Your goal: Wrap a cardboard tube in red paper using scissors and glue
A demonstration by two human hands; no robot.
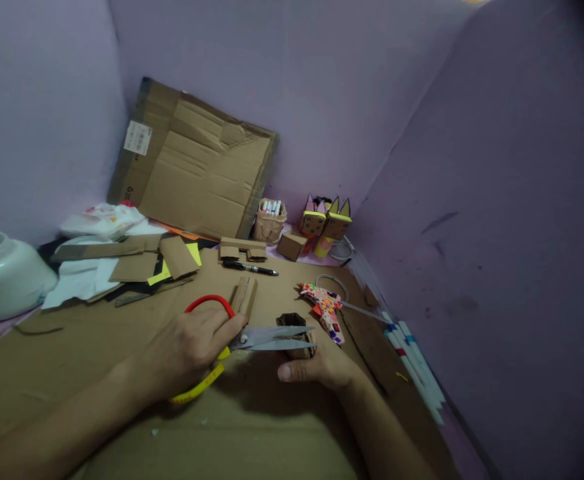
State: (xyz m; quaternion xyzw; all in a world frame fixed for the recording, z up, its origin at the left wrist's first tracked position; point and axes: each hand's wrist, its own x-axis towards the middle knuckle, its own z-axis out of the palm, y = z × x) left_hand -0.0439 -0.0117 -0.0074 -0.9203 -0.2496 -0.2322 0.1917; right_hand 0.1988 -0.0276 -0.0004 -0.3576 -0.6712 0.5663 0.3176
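My left hand (189,343) is closed on a pair of scissors (243,339) with one red and one yellow handle loop. The blades are parted and point right, crossing in front of a small hollow cardboard piece (293,321). That piece sits in my right hand (328,361), thumb in front and fingers mostly hidden behind it. Whether the blades touch the cardboard, I cannot tell. Just beyond my left hand lies a narrow folded cardboard strip (247,295).
A large cardboard sheet (202,167) leans on the wall. Cardboard scraps (137,267) are piled left, near a white pot (7,277). Behind my hands are a pen (250,268), a marker cup (269,227) and a patterned paper figure (326,307). Markers (415,367) lie along the right.
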